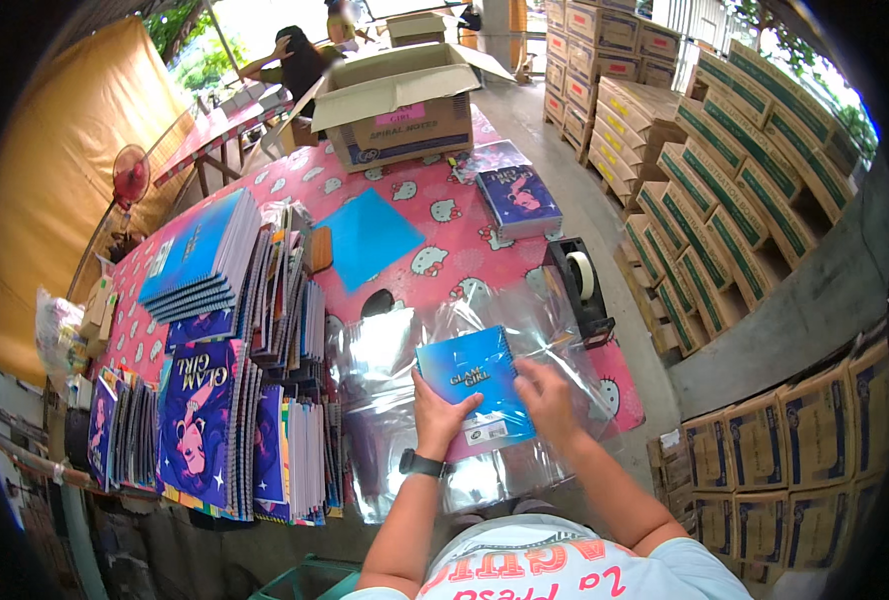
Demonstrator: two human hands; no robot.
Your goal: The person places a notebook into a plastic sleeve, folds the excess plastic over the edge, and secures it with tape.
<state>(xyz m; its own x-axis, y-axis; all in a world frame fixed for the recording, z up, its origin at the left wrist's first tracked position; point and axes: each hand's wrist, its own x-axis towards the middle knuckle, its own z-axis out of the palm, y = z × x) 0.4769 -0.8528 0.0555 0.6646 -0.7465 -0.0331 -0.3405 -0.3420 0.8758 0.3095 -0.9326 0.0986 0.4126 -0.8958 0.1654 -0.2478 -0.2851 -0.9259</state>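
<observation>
A blue spiral notebook [477, 400] with a white label near its lower edge is held up over clear plastic sheets [375, 400] on the table. My left hand [443, 415] grips its left side, the thumb lying across the cover. At the spiral-bound right edge, my right hand [548, 400] has its fingers bent against the notebook. A black tape dispenser [582, 290] with a roll of tape stands beyond my right hand. Stacks of blue notebooks [200, 255] and purple notebooks [200, 425] fill the table's left side.
A pink patterned cloth [430, 262] covers the table. Toward the back lie a blue sheet [370, 235], a small notebook stack [520, 200] and an open cardboard box [395, 120]. Boxes on pallets [730, 215] line the right. A red fan [131, 178] and another person [303, 65] are farther back.
</observation>
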